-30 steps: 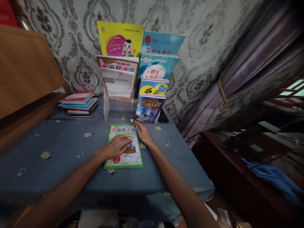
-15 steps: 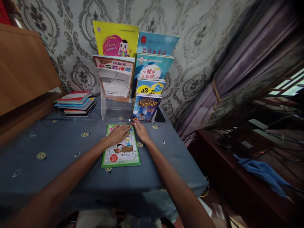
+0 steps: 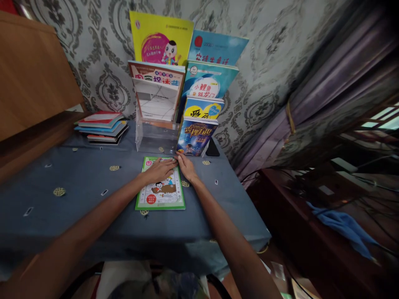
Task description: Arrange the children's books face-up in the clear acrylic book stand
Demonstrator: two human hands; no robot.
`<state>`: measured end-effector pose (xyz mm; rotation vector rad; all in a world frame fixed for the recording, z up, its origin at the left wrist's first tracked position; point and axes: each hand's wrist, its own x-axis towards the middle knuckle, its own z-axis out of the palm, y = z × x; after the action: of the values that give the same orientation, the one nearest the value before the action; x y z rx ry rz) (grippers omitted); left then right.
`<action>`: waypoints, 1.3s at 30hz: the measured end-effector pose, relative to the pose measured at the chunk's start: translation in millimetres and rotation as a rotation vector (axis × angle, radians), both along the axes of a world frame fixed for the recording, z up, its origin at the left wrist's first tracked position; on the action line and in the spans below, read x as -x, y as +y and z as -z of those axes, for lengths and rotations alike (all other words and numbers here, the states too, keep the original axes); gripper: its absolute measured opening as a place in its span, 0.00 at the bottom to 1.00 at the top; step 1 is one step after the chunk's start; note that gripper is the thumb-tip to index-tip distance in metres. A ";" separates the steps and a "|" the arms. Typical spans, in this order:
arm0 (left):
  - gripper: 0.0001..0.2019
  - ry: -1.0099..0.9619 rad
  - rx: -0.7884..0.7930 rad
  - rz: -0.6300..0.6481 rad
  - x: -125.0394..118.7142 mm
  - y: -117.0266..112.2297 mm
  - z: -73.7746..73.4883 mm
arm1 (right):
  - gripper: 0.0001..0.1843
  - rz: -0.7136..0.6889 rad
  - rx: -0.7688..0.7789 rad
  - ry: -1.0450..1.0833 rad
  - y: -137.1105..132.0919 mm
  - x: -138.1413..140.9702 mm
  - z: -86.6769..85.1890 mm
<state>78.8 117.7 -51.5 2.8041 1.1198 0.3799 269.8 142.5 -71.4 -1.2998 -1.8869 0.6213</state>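
Note:
A green-bordered picture book (image 3: 165,199) lies flat on the table, its cover facing up with cartoon children on it. My left hand (image 3: 159,171) rests palm down across the upper part of its cover, fingers stretched to the right. At the book's upper right corner is my right hand (image 3: 186,167), fingers extended forward, its fingertips close to those of the left. Just behind both hands stands a clear acrylic book rack (image 3: 156,139). Its right column holds several books, a dark blue one (image 3: 195,135) in front; the left column has a white-covered book (image 3: 157,99) and an empty front tier.
A stack of books (image 3: 102,124) lies at the table's back left, beside a wooden panel (image 3: 37,74). A black phone (image 3: 213,148) lies right of the rack. The grey-blue tablecloth (image 3: 93,178) has pineapple prints. A curtain (image 3: 268,128) hangs at the right, near a blue cloth (image 3: 343,228).
My left hand has slid rightward across the cover, bringing its fingertips up to the right hand. The whole view has shifted slightly; the book stays in front of the rack.

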 end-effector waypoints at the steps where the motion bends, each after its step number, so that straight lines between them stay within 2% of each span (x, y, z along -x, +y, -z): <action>1: 0.21 0.003 0.019 0.022 0.6 -3.8 -1.8 | 0.26 -0.009 0.001 -0.007 -1.0 0.4 -0.6; 7: 0.20 -0.025 0.091 0.187 4.0 -35.6 -10.5 | 0.25 -0.010 -0.009 -0.039 -3.4 1.8 -3.0; 15: 0.20 -0.098 0.166 0.408 6.2 -102.5 -19.2 | 0.22 0.001 -0.002 -0.049 -3.1 4.2 -4.2; 18: 0.21 -0.112 0.191 0.444 7.1 -113.0 -20.1 | 0.22 -0.022 0.003 -0.043 -4.6 4.5 -3.7; 22: 0.22 -0.035 0.212 0.389 20.2 -95.3 -18.0 | 0.22 -0.042 0.004 -0.052 -6.7 4.8 -3.7; 24: 0.23 -0.003 0.195 0.257 36.4 -76.2 -14.5 | 0.22 -0.040 0.006 -0.069 -7.0 5.3 -4.2; 28: 0.27 0.014 0.133 -0.116 78.9 -39.5 -5.5 | 0.23 -0.032 0.012 -0.125 -7.3 6.3 -6.6; 30: 0.28 -0.002 0.120 -0.220 95.3 -29.4 -1.8 | 0.23 -0.028 0.010 -0.163 -9.0 6.7 -8.9; 33: 0.28 -0.031 0.118 -0.258 105.6 -24.7 1.8 | 0.22 -0.026 0.000 -0.230 -15.8 9.8 -14.1; 36: 0.27 -0.049 0.119 -0.264 104.8 -24.4 3.4 | 0.20 -0.043 -0.056 -0.371 -28.4 21.3 -20.3; 39: 0.25 -0.058 0.123 -0.250 103.9 -23.2 3.9 | 0.23 -0.148 -0.140 -0.592 -45.5 43.6 -25.3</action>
<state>-25.1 94.5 -55.4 2.5375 1.4331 0.3949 226.2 97.0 -46.2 -1.3556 -2.4694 0.1707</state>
